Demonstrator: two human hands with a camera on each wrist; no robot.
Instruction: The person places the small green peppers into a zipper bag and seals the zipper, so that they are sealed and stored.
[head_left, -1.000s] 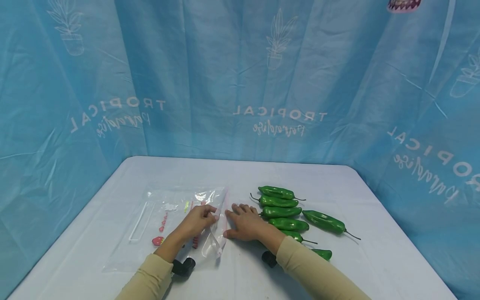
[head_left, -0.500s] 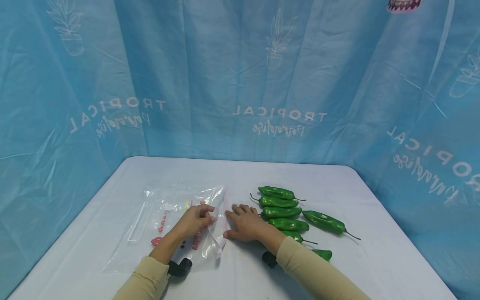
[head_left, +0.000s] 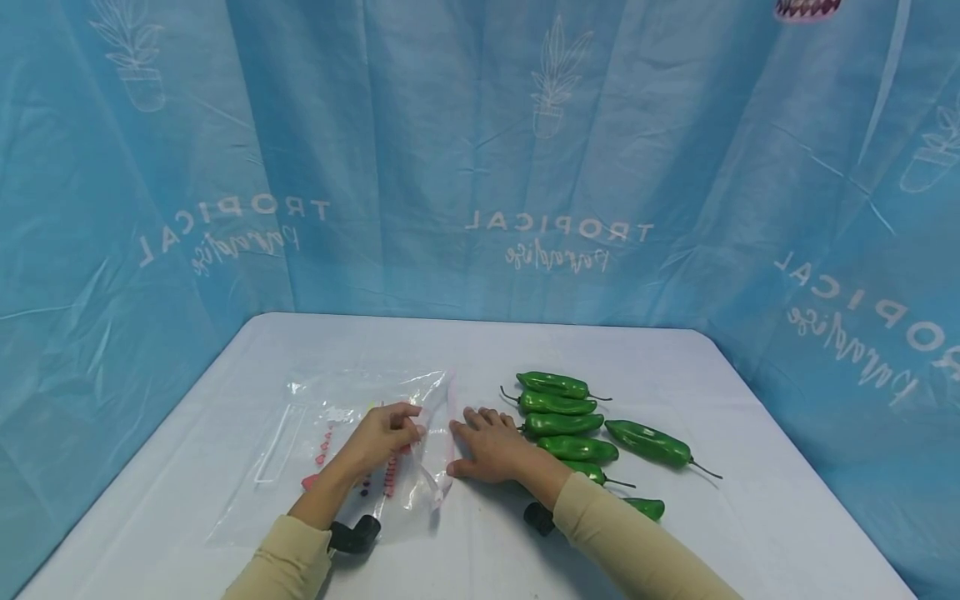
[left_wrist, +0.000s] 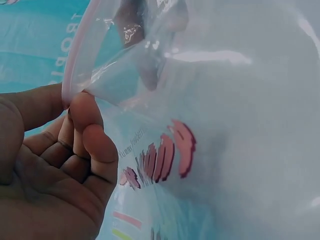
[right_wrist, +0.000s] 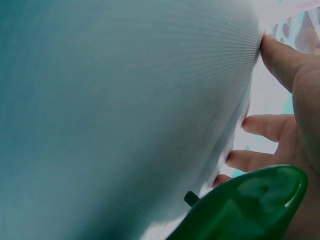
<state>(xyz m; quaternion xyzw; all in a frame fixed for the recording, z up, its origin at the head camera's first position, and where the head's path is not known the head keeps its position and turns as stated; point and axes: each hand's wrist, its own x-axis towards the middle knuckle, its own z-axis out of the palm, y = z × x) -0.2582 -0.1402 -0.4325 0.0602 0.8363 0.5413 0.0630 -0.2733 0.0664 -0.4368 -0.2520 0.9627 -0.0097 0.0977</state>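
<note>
A clear plastic zip bag (head_left: pixel 266 500) with red and pink printing lies flat on the white table, its pink-edged mouth facing right. My left hand (head_left: pixel 375 437) pinches the upper layer at that mouth between thumb and finger. In the left wrist view the pink zip strip (left_wrist: pixel 76 47) rises from the pinch and the mouth gapes. My right hand (head_left: pixel 491 448) rests palm down with fingers spread at the bag's lower edge. Just right of it lie several green chili peppers (head_left: pixel 562 424); one pepper (right_wrist: pixel 245 205) shows large in the right wrist view.
One pepper (head_left: pixel 651 444) lies apart to the right, and another pepper (head_left: pixel 647 508) is partly behind the right forearm. A white cloth covers the table (head_left: pixel 360 337). Blue printed curtains (head_left: pixel 465 167) hang behind and at both sides.
My left hand has moved slightly left, drawing the upper layer of the bag's mouth back with it. The right hand and the peppers have stayed put.
</note>
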